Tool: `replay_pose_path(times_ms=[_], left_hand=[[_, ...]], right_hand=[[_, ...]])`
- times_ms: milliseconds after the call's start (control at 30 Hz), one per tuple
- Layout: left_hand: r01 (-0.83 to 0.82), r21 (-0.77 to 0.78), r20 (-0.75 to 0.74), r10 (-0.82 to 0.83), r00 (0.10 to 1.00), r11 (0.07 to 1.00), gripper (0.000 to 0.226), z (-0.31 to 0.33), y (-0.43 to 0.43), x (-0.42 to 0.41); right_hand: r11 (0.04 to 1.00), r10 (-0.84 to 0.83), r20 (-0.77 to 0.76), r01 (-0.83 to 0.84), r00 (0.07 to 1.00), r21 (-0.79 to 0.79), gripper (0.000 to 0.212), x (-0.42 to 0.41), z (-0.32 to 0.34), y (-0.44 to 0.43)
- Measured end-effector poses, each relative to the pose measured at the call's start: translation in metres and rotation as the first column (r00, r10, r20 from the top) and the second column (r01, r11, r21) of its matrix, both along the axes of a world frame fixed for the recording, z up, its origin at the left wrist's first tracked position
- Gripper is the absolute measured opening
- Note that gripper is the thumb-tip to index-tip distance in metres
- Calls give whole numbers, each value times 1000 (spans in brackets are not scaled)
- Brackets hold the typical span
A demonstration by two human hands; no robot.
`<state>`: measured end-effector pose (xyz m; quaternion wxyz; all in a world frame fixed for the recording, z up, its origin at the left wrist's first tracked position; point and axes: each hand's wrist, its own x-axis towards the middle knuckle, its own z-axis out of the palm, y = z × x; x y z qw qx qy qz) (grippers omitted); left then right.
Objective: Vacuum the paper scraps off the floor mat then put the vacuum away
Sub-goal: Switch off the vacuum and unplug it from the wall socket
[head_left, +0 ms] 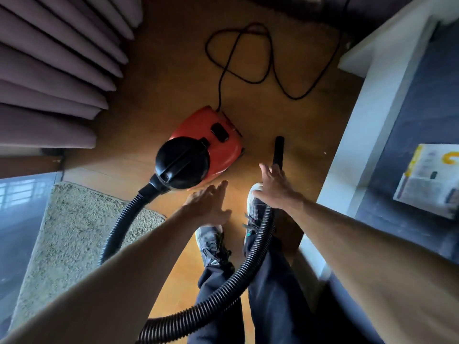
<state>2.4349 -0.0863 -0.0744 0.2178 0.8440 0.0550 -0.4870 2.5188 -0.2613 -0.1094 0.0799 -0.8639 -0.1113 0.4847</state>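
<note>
Plastic, glossy and red, forms the boxy body of the vacuum (211, 142) in the head view. It sits on the smooth wooden floor (161, 83), capped at its near end by a round black dome lid (182, 161). A black ribbed hose (121, 217) leaves the dome, crosses a corner of the shaggy beige floor mat (74, 232) at the lower left, sweeps round in front of the legs and rises to the right hand (275, 188).

That hand is wrapped round the hose end, and a straight, rigid black nozzle tube (278, 150) sticks out past it, just beside the vacuum's right flank. The left hand (208, 202) is blurred, with fingers stretched out and spread, holding nothing. It reaches toward the vacuum's near side without touching it.

A thin black power cord (238, 45) runs from the vacuum's far end and lies in loose loops on the floor. Heavy mauve curtain pleats (49, 70) hang at the upper left. A white-edged cabinet (372, 120) with a dark grey top stands at the right, carrying a printed carton (427, 177). Two laced trainers (211, 242) and dark trousers show below.
</note>
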Motion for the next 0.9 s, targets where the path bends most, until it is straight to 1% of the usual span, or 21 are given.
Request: replay_pose_path(times_ms=[100, 167, 267, 367, 467, 567, 667, 800, 900], left_hand=[[17, 46, 80, -21, 997, 999, 83, 36, 13, 33], [35, 78, 111, -43, 993, 996, 82, 65, 22, 55], [60, 81, 160, -73, 984, 995, 83, 111, 36, 86], [55, 79, 236, -72, 969, 995, 75, 157, 51, 116], [84, 131, 280, -118, 953, 988, 75, 209, 64, 145], [84, 147, 339, -131, 932, 985, 78, 256, 74, 168], [64, 171, 394, -128, 910, 983, 80, 304, 84, 186], [62, 197, 482, -152, 863, 978, 80, 370, 90, 210], [94, 247, 556, -220, 802, 964, 82, 423, 92, 225]], right_hand=[[1000, -2, 78, 0, 997, 29, 83, 34, 45, 9], [999, -16, 123, 10, 992, 51, 83, 55, 78, 14], [994, -32, 179, 13, 983, 105, 83, 83, 127, 22], [988, -51, 225, 16, 973, 155, 83, 111, 178, 30], [985, -54, 281, 5, 958, 172, 85, 138, 231, 36], [984, -47, 371, -22, 928, 179, 87, 163, 280, 39], [976, -91, 445, -10, 891, 218, 86, 183, 329, 42], [967, -145, 513, 13, 846, 253, 84, 200, 397, 37], [965, -167, 559, 19, 812, 260, 84, 209, 448, 31]])
